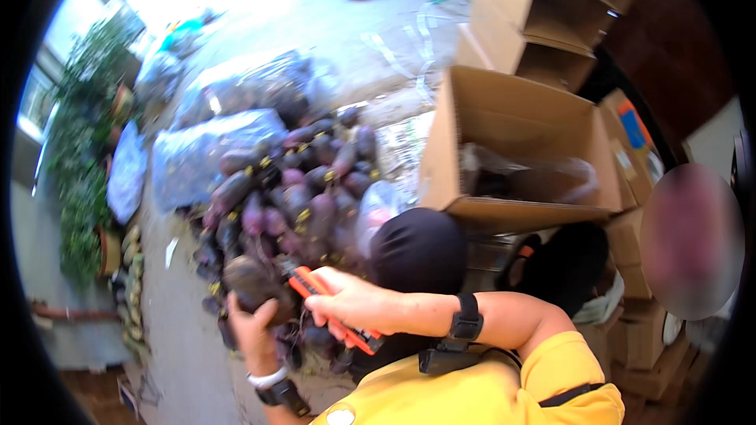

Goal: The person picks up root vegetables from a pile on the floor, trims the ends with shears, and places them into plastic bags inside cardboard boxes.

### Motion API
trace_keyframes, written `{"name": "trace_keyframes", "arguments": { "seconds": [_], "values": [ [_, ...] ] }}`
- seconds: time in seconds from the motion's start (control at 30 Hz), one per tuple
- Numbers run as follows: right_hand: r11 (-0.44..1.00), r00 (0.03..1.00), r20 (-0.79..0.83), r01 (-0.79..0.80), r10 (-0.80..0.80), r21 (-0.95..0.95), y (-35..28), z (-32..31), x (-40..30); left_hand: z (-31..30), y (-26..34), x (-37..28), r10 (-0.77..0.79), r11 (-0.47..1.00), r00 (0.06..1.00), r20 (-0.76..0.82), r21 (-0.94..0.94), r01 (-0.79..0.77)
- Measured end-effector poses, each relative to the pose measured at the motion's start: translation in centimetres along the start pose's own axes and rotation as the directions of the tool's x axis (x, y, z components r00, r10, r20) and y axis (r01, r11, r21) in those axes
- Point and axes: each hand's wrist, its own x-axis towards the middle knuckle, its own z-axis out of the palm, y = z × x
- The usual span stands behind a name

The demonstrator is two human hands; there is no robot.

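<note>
In front of me is a large heap of dark purple root vegetables (pixel 319 212) that look like radishes, many with yellowish cut tops. My left hand (pixel 254 324) grips one large brownish-purple root (pixel 251 283) from below, above the heap's near side. Orange-and-black handled shears (pixel 310 283) are in my right hand (pixel 351 307). Their dark metal tip is close beside the held root; blur hides whether it touches and whether the blades are apart.
An open cardboard box (pixel 525 130) lined with clear plastic stands right of the heap. Stacked boxes (pixel 502 6) rise behind it. Filled plastic bags (pixel 212 153) lie at the heap's far left. Potted plants (pixel 88 147) line the left wall. White straps (pixel 422 47) litter the floor.
</note>
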Motion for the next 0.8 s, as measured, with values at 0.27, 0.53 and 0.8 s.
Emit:
{"name": "trace_keyframes", "arguments": {
  "seconds": [0.27,0.53,0.8],
  "values": [
    [0.420,0.790,-0.253,0.007,-0.558,-0.907,-10.5,-8.1,-19.1,1.2,8.3,3.8,0.184,0.977,0.950,0.251,0.059,-0.205],
    [-0.020,0.743,-0.586,-0.625,-0.323,-0.780,-12.1,-18.2,-27.7,17.6,21.4,3.8,0.246,0.813,0.803,0.543,0.335,-0.476],
    [-0.376,0.884,-0.441,-0.465,-0.154,-0.801,-9.6,-24.2,-29.0,40.5,21.3,0.5,-0.211,0.528,0.277,0.937,0.348,-0.775]
  ]
}}
